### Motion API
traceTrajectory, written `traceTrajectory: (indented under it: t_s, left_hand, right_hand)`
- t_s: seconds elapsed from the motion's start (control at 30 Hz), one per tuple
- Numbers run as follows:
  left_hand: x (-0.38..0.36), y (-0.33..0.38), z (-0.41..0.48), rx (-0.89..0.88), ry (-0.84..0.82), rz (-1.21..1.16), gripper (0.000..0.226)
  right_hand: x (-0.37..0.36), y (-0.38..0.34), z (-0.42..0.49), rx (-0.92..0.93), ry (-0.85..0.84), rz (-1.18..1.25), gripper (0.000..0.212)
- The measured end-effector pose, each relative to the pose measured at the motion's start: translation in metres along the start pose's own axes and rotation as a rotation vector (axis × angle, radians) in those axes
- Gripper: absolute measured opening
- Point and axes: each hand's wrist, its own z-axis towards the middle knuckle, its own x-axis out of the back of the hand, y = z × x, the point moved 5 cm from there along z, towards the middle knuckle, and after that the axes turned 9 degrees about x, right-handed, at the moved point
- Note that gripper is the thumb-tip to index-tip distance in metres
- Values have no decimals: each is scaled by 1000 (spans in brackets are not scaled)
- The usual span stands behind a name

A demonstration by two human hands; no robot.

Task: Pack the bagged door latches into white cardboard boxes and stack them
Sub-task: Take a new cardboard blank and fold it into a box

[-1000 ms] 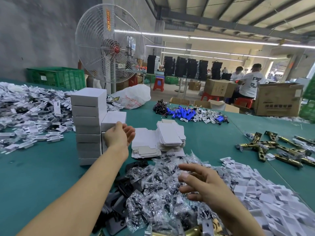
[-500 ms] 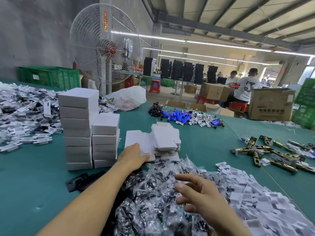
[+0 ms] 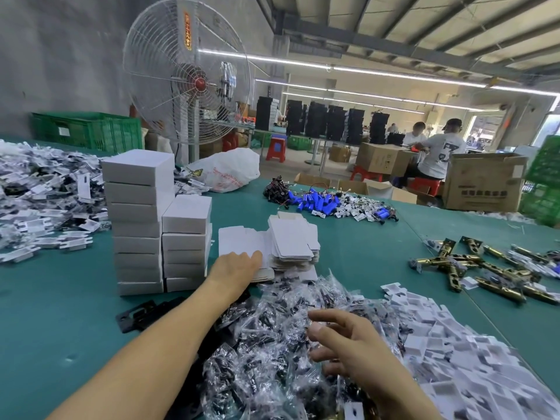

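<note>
Two stacks of closed white boxes stand on the green table, a tall stack [image 3: 138, 219] and a shorter stack [image 3: 186, 244] to its right. Beside them lie piles of flat white box blanks [image 3: 292, 241]. My left hand [image 3: 236, 265] reaches forward, its fingers lying flat on the nearer pile of blanks [image 3: 242, 242]. A heap of small clear bags with dark parts [image 3: 266, 353] fills the near middle. My right hand [image 3: 342, 344] hovers just over this heap with its fingers loosely spread and holds nothing. Brass door latches [image 3: 485, 268] lie at the right.
Black metal plates [image 3: 142, 313] lie left of the bag heap. White card pieces [image 3: 454, 344] are heaped at the near right and another heap [image 3: 39, 201] at the far left. Blue cylinders with wires [image 3: 318, 203] and a white bag [image 3: 227, 169] lie further back. A large fan [image 3: 188, 74] stands behind.
My left hand has left the shorter box stack and moved right and down onto the flat blanks. My right hand stays over the bag heap.
</note>
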Motion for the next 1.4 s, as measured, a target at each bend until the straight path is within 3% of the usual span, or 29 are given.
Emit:
traceTrajectory:
  t_s: [0.13,0.23,0.3,0.4,0.5,0.67,0.77,0.9,1.03,1.1,1.2,1.3,1.4]
  left_hand:
    - [44,5,-28,38,259,-113,18]
    - [88,10,-61,-79,546,-280,20]
    - [116,19,-85,-167,596,-426,20]
    - [144,41,-103,-113,477,-461,17]
    - [139,43,-105,50,195,-736,18]
    - [129,33,-117,166,76,-1054,28]
    - [126,36,-120,122,27,-1079,21]
    - [117,36,-112,59,-82,-1312,17]
    - [102,30,-109,107,-182,-1561,23]
    - [91,22,-106,271,-229,-1627,34]
    - [78,19,-107,553,-411,-1906,58]
    - [77,25,-113,658,-660,-2224,97]
    - [77,25,-112,701,-792,-2387,102]
  right_hand:
    - [0,-2,0,32,9,-40,13]
    - [1,-1,1,54,44,-54,14]
    - [-3,-6,2,61,60,-33,28]
    - [-10,-16,2,105,45,192,52]
    - [-9,-24,2,200,37,294,66]
    - [-7,-28,-4,335,17,24,77]
    - [-13,-32,-5,419,24,-61,69]
    - [-13,-36,-5,513,60,-230,50]
    - [2,-29,-2,483,279,-323,31]
    - [8,-32,-5,487,384,-248,40]
    - [14,-39,-10,552,413,-182,29]
    - [3,-50,-14,604,256,-187,26]
    - [-15,-58,-19,627,79,-249,31]
